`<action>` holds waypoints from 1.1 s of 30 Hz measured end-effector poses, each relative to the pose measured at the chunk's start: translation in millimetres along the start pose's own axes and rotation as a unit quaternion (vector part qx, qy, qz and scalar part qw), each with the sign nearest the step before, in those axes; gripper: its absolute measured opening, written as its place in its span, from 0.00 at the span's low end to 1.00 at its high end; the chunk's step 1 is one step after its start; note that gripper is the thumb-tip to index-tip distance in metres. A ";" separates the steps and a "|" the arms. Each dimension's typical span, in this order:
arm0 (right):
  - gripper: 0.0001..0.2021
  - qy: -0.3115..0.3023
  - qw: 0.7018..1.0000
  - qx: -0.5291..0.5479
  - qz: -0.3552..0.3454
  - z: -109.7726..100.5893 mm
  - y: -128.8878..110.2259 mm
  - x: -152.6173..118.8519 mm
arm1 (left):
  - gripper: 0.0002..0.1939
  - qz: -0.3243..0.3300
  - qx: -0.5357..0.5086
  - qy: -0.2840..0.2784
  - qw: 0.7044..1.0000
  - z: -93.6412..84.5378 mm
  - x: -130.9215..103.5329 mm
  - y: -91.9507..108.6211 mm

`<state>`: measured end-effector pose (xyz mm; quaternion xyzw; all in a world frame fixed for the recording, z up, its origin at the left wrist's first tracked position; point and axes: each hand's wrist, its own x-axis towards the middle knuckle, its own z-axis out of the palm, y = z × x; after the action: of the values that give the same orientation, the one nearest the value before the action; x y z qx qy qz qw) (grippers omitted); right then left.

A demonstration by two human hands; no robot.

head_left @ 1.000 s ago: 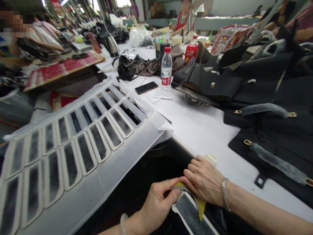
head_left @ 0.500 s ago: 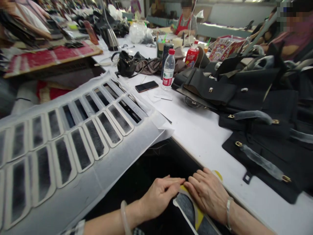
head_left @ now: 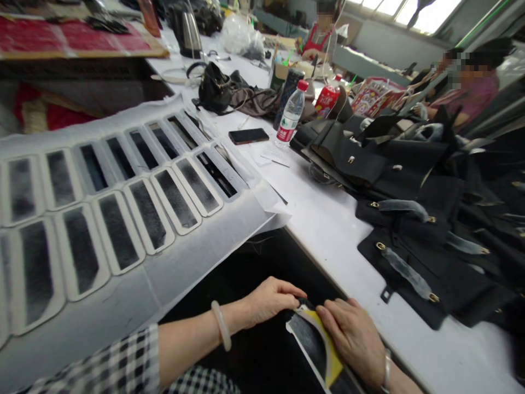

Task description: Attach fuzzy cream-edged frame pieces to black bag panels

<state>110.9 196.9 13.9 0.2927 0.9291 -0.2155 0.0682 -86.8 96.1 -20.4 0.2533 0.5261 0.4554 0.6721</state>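
Note:
Low in the head view, my left hand (head_left: 273, 301) pinches the upper end of a dark panel (head_left: 309, 336) with pale edges. My right hand (head_left: 353, 336) has its fingers curled over the panel's right side, against a yellow piece (head_left: 334, 364) that lies along it. The panel is tilted over my dark lap, beside the white table's edge. Its lower end runs out of the frame. On the left, a pale sheet (head_left: 164, 284) carries rows of dark panels with light borders.
On the white table (head_left: 311, 219) are a phone (head_left: 248, 135), a water bottle (head_left: 291, 115) and a red can (head_left: 327, 101). Black bag parts (head_left: 410, 235) are piled at right. A metal kettle (head_left: 188, 33) stands farther back. People sit across the room.
The view has swung and shifted. My left hand has moved slightly away from my right hand, so more of the panel's upper end and the yellow piece shows.

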 end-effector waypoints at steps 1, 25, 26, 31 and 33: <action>0.26 -0.001 0.998 0.038 0.046 -3.6 4.7 -4.7 | 0.20 0.004 -0.010 -0.005 1.000 0.7 0.8 -1.4; 0.19 -0.105 0.916 0.377 0.095 11.9 -14.2 34.2 | 0.15 0.058 0.045 0.063 0.995 12.0 -1.5 -18.7; 0.19 -0.105 0.915 0.379 0.089 12.9 -13.9 34.3 | 0.15 0.062 0.050 0.064 0.995 12.0 -1.5 -18.9; 0.18 -0.114 0.908 0.394 0.082 11.9 -11.5 32.8 | 0.15 0.050 0.035 0.033 0.998 7.6 1.7 -15.4; 0.18 -0.125 0.899 0.410 0.085 8.5 -11.3 32.0 | 0.15 0.023 0.017 0.014 0.999 5.0 4.0 -12.8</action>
<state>78.2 201.3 2.2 0.3432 0.7139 -0.6058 0.0753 -77.5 94.5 -31.2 0.2701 0.5376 0.4651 0.6494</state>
